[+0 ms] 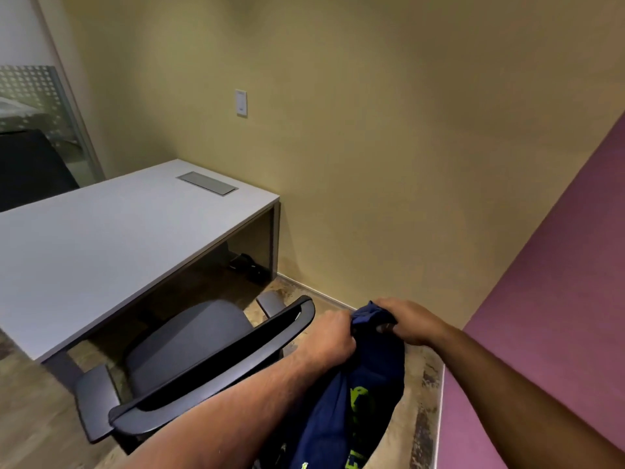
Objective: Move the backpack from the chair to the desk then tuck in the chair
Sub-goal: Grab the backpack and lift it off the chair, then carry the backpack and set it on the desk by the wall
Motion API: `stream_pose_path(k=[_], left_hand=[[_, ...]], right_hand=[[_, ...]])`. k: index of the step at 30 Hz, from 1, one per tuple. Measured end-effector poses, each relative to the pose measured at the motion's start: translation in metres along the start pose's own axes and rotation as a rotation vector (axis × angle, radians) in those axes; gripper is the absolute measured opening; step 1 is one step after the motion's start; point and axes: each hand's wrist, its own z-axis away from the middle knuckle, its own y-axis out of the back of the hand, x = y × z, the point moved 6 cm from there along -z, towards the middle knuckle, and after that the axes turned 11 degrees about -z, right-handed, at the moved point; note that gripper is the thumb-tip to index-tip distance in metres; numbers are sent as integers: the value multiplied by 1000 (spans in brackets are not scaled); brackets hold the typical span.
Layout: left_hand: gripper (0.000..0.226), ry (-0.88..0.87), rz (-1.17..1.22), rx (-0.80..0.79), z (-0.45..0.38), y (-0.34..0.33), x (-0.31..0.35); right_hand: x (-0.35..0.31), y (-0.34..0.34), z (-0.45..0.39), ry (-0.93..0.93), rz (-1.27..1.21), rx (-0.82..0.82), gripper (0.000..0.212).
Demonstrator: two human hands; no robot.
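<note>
A dark blue backpack (pixel 365 401) with yellow-green lettering hangs low at the lower middle, behind and to the right of the chair's backrest. My left hand (pixel 333 336) grips its top from the left. My right hand (pixel 406 319) grips the bunched top fabric from the right. The grey office chair (pixel 189 336) with black backrest and armrests stands pulled out from the white desk (pixel 101 238), seat bare. The backpack's lower part is cut off by the frame edge.
A metal cable hatch (pixel 207 183) is set into the desk's far end. A purple wall (pixel 554 299) stands close on the right, a tan wall ahead. Another dark chair (pixel 30 164) sits beyond the desk at left. Dark cables lie under the desk (pixel 247 265).
</note>
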Motion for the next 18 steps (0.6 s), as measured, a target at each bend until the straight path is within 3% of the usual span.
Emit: stream_pose_path(k=[2,4,12,18], left_hand=[[18,-41,14,-17,-7,2,4],[16,-72,11,-32,-16,6,6],[12,-243,-146,-20,-58,19,5],[11,-254,-271,51,-101,27,4]], right_hand=[[6,8,-2,-13,70,22,18],[9,17,-2,-27,130,6,13],[10,53,-10,-78,328,105,15],[20,79,-31,-114,434,156,24]])
